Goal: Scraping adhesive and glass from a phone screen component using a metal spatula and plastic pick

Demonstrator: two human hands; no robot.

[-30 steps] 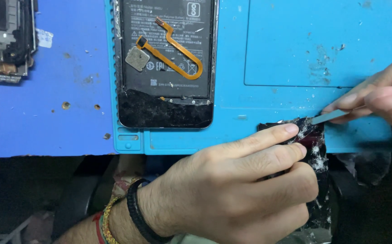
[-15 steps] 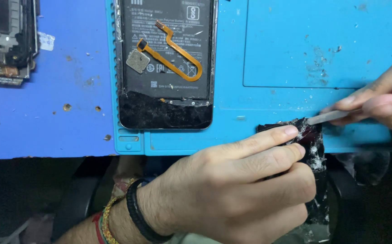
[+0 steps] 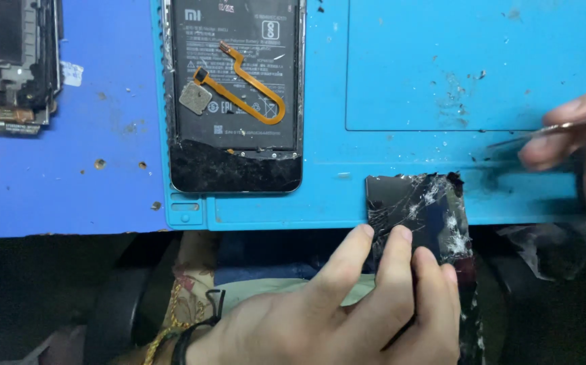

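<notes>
Left hand near bench edge, fingers extended flat, pressing cracked black screen panel overhanging blue mat. Right hand at far right, blurred, pinching thin metal tool. Farther back: opened phone with orange flex cable.

Opened phone on mat; cracked screen right of it (overhanging mat's near edge).
</notes>
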